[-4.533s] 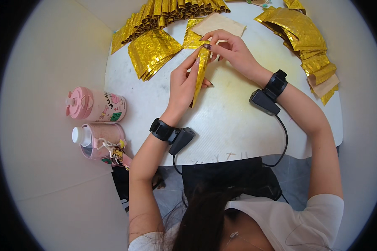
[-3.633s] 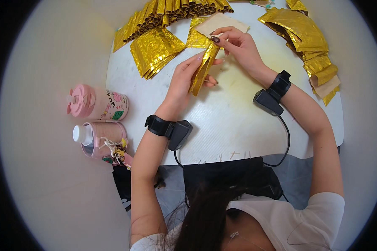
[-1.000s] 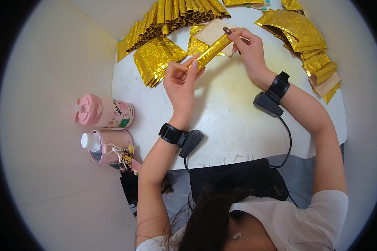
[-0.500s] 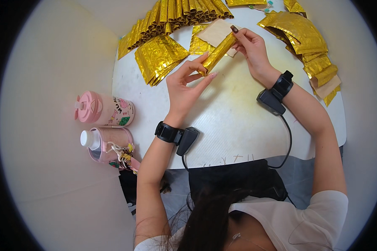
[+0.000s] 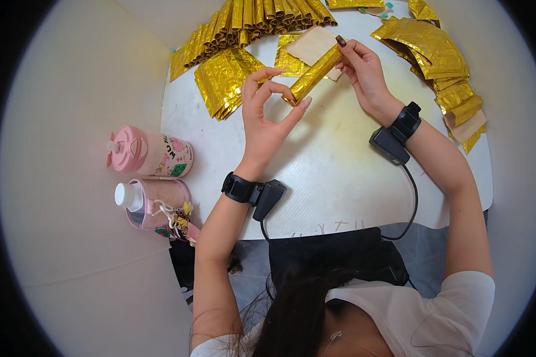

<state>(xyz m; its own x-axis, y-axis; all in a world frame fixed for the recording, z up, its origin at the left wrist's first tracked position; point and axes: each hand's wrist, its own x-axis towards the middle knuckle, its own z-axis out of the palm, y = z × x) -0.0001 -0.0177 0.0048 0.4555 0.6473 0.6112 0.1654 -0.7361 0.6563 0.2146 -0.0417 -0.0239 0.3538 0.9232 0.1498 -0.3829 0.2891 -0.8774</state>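
Observation:
A rolled tube of gold foil paper [image 5: 314,76] slants above the table, its far end up and to the right. My left hand [image 5: 264,122] pinches the near end between thumb and a bent forefinger, its other fingers raised off the tube. My right hand [image 5: 366,74] holds the far end with thumb and fingers; some of those fingertips are hidden behind the tube. Just beyond the tube lie a flat gold foil sheet [image 5: 284,59] and a tan paper sheet [image 5: 309,44], partly covered by it.
Many finished gold tubes [image 5: 244,24] are piled at the far left, with a stack of gold sheets [image 5: 221,83] in front. More gold sheets [image 5: 435,50] fan along the right edge. A pink cup [image 5: 152,152] and a pink bottle holder [image 5: 161,199] stand at the left edge of the white table [image 5: 333,178].
My left hand's upper fingers have lifted away from the tube and opened out. Both hands and the tube have shifted slightly right.

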